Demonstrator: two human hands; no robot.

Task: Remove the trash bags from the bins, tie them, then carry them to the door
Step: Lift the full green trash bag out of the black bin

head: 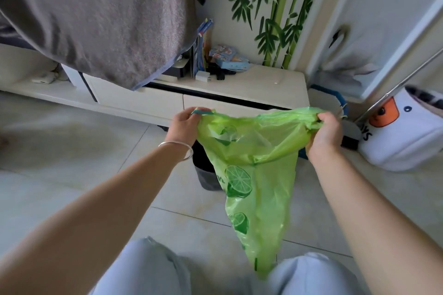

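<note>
Person, head-camera view. Both forearms are bare, with no sleeves visible. A thin, plain silver bangle (178, 149) encircles the left wrist. The right wrist carries no ornament. Both legs are clad in pale blue-grey trousers (148, 268), the fabric loosely creased at the knees.
</note>
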